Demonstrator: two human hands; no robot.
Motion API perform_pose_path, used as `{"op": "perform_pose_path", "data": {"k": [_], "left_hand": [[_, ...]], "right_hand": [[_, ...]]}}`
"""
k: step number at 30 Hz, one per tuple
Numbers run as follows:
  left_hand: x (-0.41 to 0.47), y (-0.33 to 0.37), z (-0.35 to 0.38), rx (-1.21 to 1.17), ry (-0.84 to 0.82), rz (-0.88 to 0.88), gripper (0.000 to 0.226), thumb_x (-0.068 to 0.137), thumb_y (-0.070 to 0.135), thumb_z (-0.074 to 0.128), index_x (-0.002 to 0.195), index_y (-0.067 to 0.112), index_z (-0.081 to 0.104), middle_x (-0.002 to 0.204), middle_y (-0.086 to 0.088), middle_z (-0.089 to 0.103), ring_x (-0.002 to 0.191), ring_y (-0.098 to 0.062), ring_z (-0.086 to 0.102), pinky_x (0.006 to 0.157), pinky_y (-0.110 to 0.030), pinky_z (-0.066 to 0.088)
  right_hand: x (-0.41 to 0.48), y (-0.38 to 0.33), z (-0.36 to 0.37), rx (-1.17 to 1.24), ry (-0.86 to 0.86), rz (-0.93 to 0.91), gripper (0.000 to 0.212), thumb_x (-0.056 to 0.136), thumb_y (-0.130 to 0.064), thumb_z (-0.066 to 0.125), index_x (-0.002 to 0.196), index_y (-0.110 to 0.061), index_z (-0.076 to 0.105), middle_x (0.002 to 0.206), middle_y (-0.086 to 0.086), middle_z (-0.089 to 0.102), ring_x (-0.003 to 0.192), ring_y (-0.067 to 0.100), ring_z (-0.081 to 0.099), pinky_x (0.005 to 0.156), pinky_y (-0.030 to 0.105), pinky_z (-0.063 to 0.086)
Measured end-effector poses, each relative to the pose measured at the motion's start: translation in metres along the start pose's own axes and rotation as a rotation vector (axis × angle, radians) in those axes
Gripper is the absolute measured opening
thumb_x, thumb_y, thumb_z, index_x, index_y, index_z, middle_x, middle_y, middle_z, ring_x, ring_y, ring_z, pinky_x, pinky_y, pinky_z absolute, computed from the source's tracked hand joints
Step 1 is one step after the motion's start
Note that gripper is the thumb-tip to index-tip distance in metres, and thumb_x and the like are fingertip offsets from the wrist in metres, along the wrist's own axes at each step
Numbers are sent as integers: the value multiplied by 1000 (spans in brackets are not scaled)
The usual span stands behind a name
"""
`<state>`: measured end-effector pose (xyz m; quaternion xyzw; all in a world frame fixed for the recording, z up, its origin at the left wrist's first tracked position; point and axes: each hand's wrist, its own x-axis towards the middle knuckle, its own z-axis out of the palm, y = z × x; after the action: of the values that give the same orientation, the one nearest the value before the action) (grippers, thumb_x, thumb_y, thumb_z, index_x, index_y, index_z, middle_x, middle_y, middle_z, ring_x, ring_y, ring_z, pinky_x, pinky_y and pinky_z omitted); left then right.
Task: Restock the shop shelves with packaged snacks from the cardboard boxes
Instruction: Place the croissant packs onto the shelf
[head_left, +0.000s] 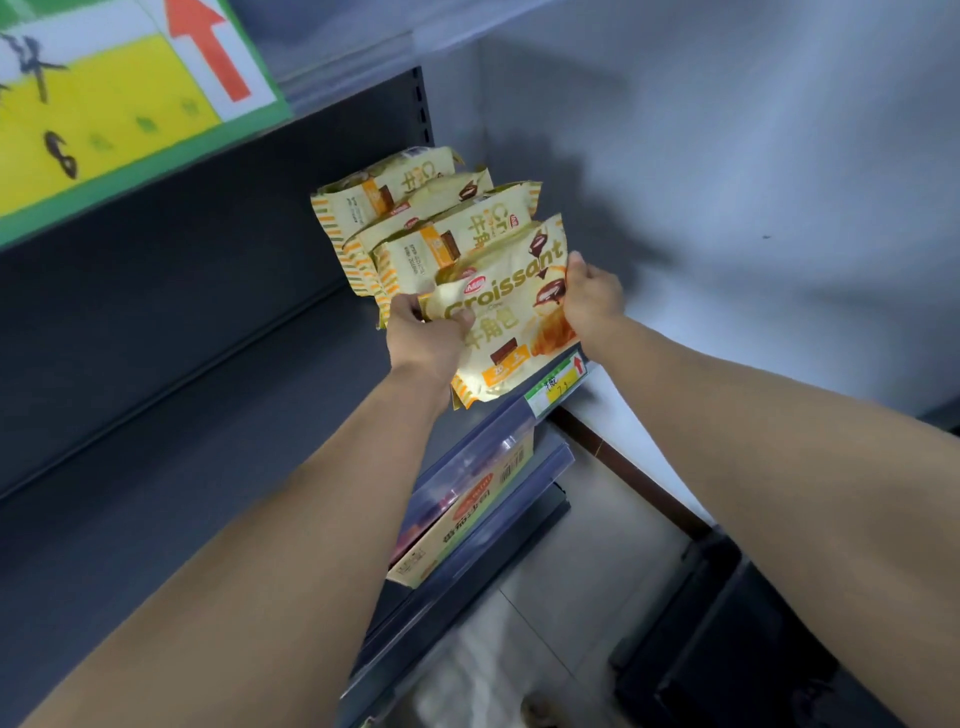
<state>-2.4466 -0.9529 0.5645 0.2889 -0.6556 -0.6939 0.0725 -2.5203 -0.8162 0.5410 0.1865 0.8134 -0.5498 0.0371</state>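
Observation:
A cream and yellow croissant packet (511, 312) stands at the front right end of the dark shelf (171, 415). My left hand (423, 332) grips its left edge, thumb curled over the front. My right hand (592, 296) pinches its right edge. Behind it, a row of several more croissant packets (415, 218) leans back toward the shelf's rear panel. No cardboard box is in view.
A white wall (727, 182) closes the shelf's right end. A price tag (558, 384) hangs on the shelf's front rail. A boxed product (467, 519) lies on the shelf below. A large green and yellow sign (104, 104) hangs top left. A dark bin (753, 649) stands on the floor.

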Motion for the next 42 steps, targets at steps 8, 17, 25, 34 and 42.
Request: {"op": "perform_pose_path", "data": {"k": [8, 17, 25, 34, 42], "left_hand": [[9, 7, 1, 100, 4, -13, 35, 84, 14, 70, 110, 21, 47, 95, 5, 61, 94, -22, 63, 85, -39, 54], [11, 10, -7, 463, 50, 288, 87, 73, 17, 79, 141, 23, 25, 144, -5, 23, 128, -25, 37, 105, -44, 39], [16, 37, -21, 851, -197, 402, 96, 76, 29, 76, 151, 30, 16, 156, 8, 9, 139, -12, 28, 107, -32, 36], [12, 48, -28, 938, -257, 380, 86, 73, 32, 80, 145, 21, 35, 149, 4, 28, 133, -16, 37, 107, -30, 37], [3, 25, -7, 772, -98, 398, 60, 79, 30, 75, 129, 10, 48, 154, 4, 5, 103, -8, 44, 89, -20, 41]], "right_hand": [[11, -3, 16, 314, 48, 20, 36, 101, -31, 35, 77, -13, 55, 69, -1, 59, 65, 14, 57, 65, 27, 48], [15, 1, 12, 326, 31, -11, 40, 101, -35, 34, 70, -19, 53, 70, -3, 61, 68, 13, 60, 63, 23, 49], [6, -3, 4, 390, -3, 3, 44, 97, -47, 36, 68, -19, 53, 68, -4, 63, 62, 8, 61, 55, 21, 44], [-8, -16, 8, 421, -82, 5, 38, 94, -46, 45, 80, -14, 60, 74, 0, 66, 70, 15, 64, 64, 25, 51], [10, -15, -1, 104, -44, -75, 51, 97, -50, 32, 90, -11, 65, 97, 10, 69, 93, 26, 65, 92, 40, 50]]}}
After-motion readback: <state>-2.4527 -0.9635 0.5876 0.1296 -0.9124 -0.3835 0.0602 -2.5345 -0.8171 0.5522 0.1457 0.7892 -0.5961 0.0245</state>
